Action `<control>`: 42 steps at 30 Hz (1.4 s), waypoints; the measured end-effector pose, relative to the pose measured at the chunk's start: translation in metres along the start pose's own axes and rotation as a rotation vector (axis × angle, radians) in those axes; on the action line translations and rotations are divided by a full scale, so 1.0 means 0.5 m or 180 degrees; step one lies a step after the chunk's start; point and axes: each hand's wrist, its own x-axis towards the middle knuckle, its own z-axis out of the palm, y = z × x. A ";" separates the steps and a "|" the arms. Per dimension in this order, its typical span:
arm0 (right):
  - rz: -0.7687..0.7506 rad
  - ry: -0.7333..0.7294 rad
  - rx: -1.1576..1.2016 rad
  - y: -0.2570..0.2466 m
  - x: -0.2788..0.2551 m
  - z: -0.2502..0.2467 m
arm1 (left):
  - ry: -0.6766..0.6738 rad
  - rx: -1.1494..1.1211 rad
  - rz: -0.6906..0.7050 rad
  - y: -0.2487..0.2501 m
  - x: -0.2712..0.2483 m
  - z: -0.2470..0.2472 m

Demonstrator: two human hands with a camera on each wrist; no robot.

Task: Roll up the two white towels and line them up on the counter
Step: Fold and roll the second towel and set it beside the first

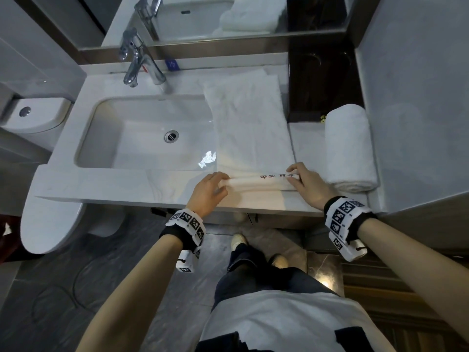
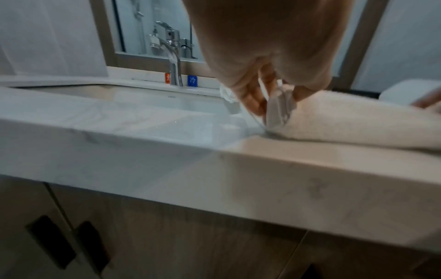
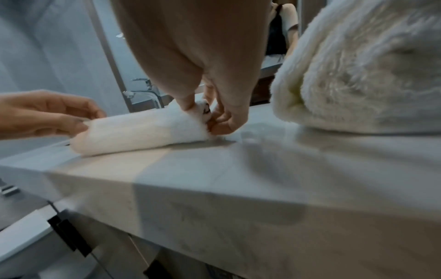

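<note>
White terry, folded into a long strip (image 1: 251, 123), laid flat on the counter (image 1: 127, 181) beside the sink basin (image 1: 142, 133), far end up near the backsplash, near end already turned over into a thin starter roll by the front edge. Makes sense lengthwise like that: plenty of runway to roll away from the body. Red and black lettering showing on the rolled bit.

Left hand (image 1: 210, 190) pinching the left end of that starter roll, right hand (image 1: 308, 182) pinching the right end, thumbs and fingertips curled round the cloth in the wrist views. Grip narrow on both sides, holding the towel edge and nothing else. One hand per end probably to keep the roll even and stop it coning off to one side.

Other towel, already rolled (image 1: 351, 148), parked well to the right against the wall, lengthwise front to back, just in front of a dark box (image 1: 322, 80). Out of the way but ready as the thing to line up against, by the look of it. So roughly halfway: one done, second barely begun.

Further out: chrome faucet (image 1: 140, 64) behind the basin, mirror (image 1: 228, 16) above, toilet (image 1: 43, 158) off to the left.
</note>
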 end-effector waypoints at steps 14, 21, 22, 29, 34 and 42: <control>-0.0172 0.0564 -0.0700 -0.040 0.040 -0.001 | 0.0708 0.0420 -0.0517 0.036 0.036 0.023; -0.1035 0.0334 -0.1420 -0.024 -0.005 0.021 | 0.0279 0.0422 0.0375 -0.012 -0.001 0.022; -0.1101 0.0222 -0.1558 -0.021 -0.007 0.019 | 0.0173 0.0516 0.0447 -0.018 -0.004 0.020; -0.0743 -0.0032 -0.1194 -0.030 0.043 -0.008 | -0.0011 0.0530 0.0412 -0.030 0.035 -0.003; 0.0089 -0.0460 -0.0448 -0.042 0.090 -0.027 | -0.0010 -0.0430 -0.0546 -0.029 0.062 -0.027; 0.0717 0.0231 -0.0046 -0.058 0.142 -0.018 | 0.0478 -0.0306 -0.1722 0.010 0.122 -0.015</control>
